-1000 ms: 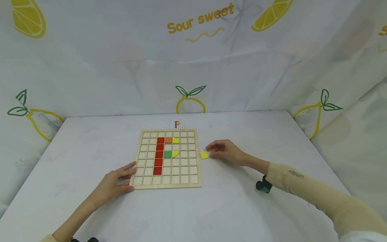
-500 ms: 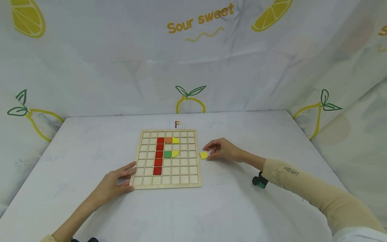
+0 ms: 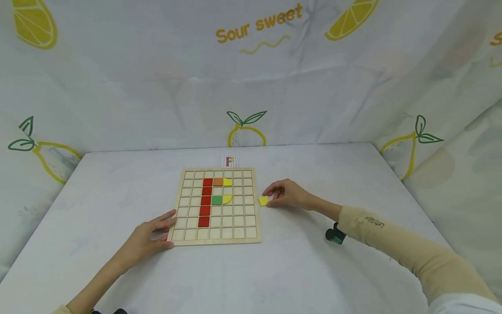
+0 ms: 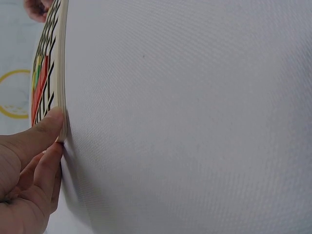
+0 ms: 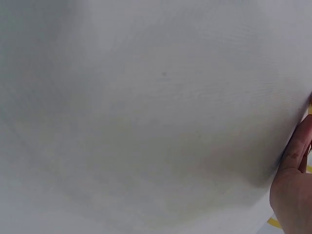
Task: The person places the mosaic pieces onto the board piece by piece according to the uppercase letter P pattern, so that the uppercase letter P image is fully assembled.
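Note:
A square wooden grid board [image 3: 216,242] lies on the white-covered table. Its cells hold a column of red square tiles [image 3: 205,200], an orange tile [image 3: 218,182], a green tile [image 3: 216,200] and two rounded yellow tiles [image 3: 227,199]. At the board's lower left corner, my left hand [image 3: 147,240] grips the edge; the left wrist view shows the thumb [image 4: 46,127] on the corner. Just right of the board, my right hand [image 3: 288,194] pinches a loose yellow square tile [image 3: 263,201] between thumb and forefinger. In the right wrist view that tile is mostly out of frame.
Behind the board lies a small printed pattern card [image 3: 229,161] with a coloured grid. A white curtain [image 3: 164,87] with lemon prints hangs along the table's back edge and sides.
My right hand has moved slightly left, and its thumb and forefinger have closed in on the yellow square tile. The left hand and the board stay where they were.

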Tool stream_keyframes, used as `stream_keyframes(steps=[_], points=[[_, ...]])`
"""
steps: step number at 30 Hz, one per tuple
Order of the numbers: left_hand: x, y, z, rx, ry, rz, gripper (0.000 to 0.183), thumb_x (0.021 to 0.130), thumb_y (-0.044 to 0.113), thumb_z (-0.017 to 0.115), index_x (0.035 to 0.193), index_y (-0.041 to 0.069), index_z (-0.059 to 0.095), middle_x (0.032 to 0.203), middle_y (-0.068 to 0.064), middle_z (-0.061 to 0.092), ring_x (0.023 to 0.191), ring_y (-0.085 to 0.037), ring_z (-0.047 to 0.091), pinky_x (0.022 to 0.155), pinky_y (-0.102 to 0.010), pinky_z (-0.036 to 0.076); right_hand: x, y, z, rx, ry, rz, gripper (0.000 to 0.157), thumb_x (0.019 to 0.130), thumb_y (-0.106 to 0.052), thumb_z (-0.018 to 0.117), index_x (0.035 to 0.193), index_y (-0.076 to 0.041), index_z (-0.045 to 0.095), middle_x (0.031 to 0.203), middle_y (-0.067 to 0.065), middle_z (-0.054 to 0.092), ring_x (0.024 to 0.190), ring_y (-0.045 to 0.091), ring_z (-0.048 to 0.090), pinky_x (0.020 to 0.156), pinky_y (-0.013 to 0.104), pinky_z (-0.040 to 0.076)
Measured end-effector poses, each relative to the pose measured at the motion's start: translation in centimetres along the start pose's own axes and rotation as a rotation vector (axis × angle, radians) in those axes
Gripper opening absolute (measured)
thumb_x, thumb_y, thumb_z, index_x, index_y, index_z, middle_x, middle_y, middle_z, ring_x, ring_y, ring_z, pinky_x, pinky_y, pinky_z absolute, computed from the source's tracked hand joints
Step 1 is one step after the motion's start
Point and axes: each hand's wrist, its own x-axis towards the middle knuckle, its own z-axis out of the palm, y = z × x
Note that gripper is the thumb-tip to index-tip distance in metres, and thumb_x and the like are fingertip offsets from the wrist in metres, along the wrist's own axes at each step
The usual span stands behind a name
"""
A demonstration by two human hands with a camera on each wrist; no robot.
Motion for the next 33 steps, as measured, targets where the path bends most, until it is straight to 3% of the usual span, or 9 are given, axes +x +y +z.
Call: stream_keyframes(steps=[12,33], points=[[0.04,0.11,-0.03,0.004,-0.004,0.005,0.062,0.075,0.004,0.079,0.130,-0.009,0.054,0.148,-0.016,0.040,0.110,-0.031,0.059,0.081,-0.018,0.053,-0.24,-0.29,-0.08,-0.022,0.028,0.034,0.025,0.080,-0.012,0.079,0.100,-0.001,0.069,0.091,0.006,0.066,0.076,0.015,0.057,0.068,0.018,0.047],[-0.01,-0.06,-0.02,-0.016,-0.010,-0.009,0.063,0.076,0.007,0.079,0.131,-0.008,0.053,0.149,-0.014,0.039,0.112,-0.030,0.059,0.083,-0.018,0.052,-0.86,0.19,-0.72,0.251,0.166,0.212,0.034,0.084,-0.007,0.074,0.115,0.003,0.065,0.105,0.011,0.068,0.095,0.017,0.061,0.081,0.020,0.052]])
